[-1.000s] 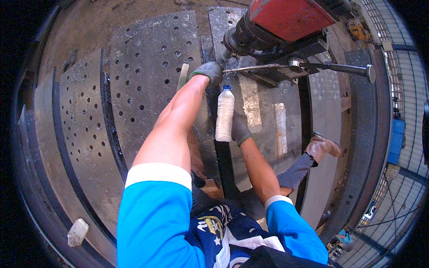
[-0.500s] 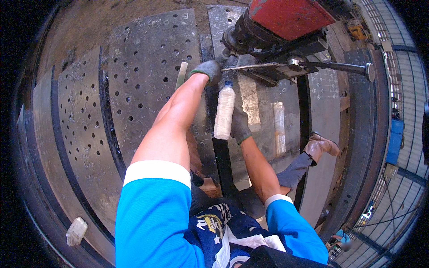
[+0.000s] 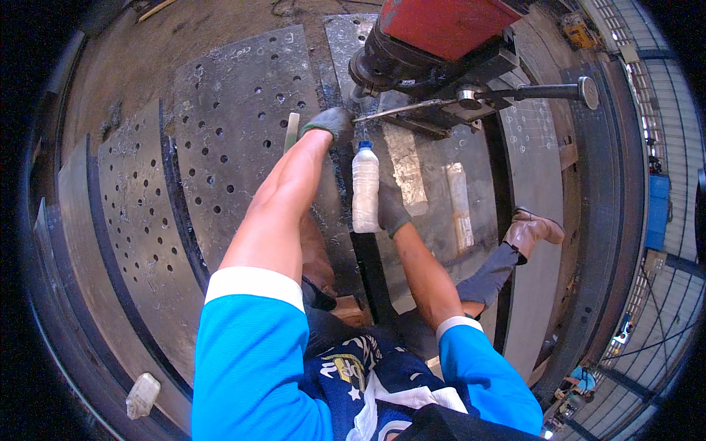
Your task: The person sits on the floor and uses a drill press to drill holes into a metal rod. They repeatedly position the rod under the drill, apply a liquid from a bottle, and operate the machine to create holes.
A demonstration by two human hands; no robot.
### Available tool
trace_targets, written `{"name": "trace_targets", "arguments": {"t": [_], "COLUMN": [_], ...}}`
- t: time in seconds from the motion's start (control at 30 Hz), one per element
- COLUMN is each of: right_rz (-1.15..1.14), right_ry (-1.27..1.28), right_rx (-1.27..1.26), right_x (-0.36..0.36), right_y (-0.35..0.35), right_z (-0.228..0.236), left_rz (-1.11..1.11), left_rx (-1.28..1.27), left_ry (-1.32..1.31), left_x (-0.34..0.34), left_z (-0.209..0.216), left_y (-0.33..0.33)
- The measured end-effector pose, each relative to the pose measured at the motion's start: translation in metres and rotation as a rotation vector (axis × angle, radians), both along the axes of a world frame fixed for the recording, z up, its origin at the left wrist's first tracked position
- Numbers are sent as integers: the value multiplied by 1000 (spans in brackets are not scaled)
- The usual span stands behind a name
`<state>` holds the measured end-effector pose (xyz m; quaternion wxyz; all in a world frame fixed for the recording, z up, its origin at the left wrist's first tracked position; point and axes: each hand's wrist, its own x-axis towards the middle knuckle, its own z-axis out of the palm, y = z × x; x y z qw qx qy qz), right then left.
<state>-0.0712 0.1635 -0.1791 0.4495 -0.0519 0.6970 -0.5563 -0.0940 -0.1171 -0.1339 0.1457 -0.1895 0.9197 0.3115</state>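
Note:
My left hand (image 3: 332, 123), in a grey glove, closes round the end of a thin metal feed lever (image 3: 412, 109) that runs to the hub of a red and black drilling machine (image 3: 448, 44). In my right hand (image 3: 392, 207), also gloved, is a clear plastic bottle (image 3: 365, 189) with a blue cap and cloudy whitish contents. It stands nearly upright in the picture, cap toward the machine. The glove grips it low on its right side, and some fingers are hidden behind it. The drill's lower end (image 3: 365, 92) is over a dark steel plate, just beyond the bottle.
Steel plates with rows of drilled holes (image 3: 243, 125) lie at the left, with dark gaps between them. A second lever with a round knob (image 3: 587, 92) sticks out right. My boot (image 3: 531, 234) rests on the plates at the right. A whitish container (image 3: 143, 395) lies lower left.
The bottle has turned from a slight rightward lean to nearly upright. My left hand keeps its hold on the lever. The whole view has shifted a little.

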Motion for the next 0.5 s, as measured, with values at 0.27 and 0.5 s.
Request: {"name": "trace_targets", "arguments": {"t": [0.27, 0.5], "right_rz": [145, 268], "right_ry": [505, 703], "right_rx": [31, 45], "right_x": [2, 2], "right_y": [2, -3], "right_z": [25, 28], "left_rz": [0, -40], "left_rx": [33, 21], "left_ry": [43, 33], "left_x": [-3, -3], "left_z": [-18, -20], "left_y": [-1, 1]}}
